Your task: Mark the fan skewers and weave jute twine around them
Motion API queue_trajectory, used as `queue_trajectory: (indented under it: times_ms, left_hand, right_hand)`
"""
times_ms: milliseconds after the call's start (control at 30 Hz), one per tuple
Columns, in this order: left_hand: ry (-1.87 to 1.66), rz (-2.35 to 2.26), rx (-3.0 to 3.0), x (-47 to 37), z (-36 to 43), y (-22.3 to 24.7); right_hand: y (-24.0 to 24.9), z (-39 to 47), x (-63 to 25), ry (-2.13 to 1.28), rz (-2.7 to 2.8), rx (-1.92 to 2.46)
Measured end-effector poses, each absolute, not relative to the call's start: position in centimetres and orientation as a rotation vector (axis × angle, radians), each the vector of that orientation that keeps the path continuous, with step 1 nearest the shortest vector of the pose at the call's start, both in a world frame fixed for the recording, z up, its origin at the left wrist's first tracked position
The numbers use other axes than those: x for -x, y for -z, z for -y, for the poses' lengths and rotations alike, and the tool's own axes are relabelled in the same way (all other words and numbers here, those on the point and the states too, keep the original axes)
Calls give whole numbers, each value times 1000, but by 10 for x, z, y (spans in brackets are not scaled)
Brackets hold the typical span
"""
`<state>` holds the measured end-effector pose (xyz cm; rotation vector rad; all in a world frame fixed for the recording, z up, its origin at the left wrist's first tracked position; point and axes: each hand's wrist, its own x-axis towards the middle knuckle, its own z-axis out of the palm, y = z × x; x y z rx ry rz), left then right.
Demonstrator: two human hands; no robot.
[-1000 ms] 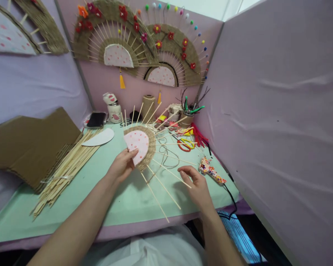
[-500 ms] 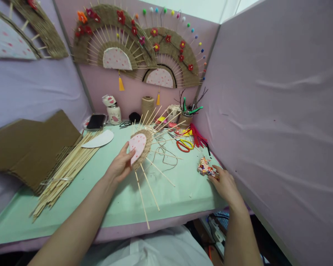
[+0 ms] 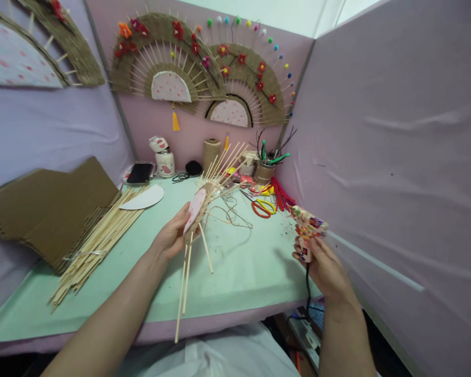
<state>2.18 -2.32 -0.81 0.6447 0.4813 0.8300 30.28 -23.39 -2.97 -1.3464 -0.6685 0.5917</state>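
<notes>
My left hand (image 3: 175,233) grips a half-round woven fan (image 3: 206,205) by its pink-dotted white centre, thumb on the face. Thin wooden sticks radiate from the fan's twine band, some toward the back of the table and some down toward me. It is turned nearly edge-on. On the right, my right hand (image 3: 325,264) is wrapped round the handle of a flower-patterned hot glue gun (image 3: 306,226), raised above the table with its nozzle toward the left. A long translucent glue stick (image 3: 377,261) sticks out of its back, and a black cord (image 3: 308,285) hangs from the handle.
Red and yellow scissors (image 3: 261,208), loose twine (image 3: 231,214) and red pipe cleaners (image 3: 282,195) lie mid-right. Bundled sticks (image 3: 98,246), brown cardboard (image 3: 51,204) and a white cutout (image 3: 143,197) lie left. Behind stand a twine spool (image 3: 212,152) and a jar (image 3: 165,162).
My right hand has picked the glue gun up off the table and turned it upright. My left hand has tilted the fan so that its face turns more edge-on.
</notes>
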Motion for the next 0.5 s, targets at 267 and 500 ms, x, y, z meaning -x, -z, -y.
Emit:
queue_trajectory:
  times_ms: [267, 500]
  left_hand:
    - [-834, -448, -613, -20, 18, 15]
    - [-805, -413, -553, -21, 16, 17]
  right_hand:
    - [15, 210, -281, -1138, 421, 862]
    - [12, 206, -253, -1130, 396, 884]
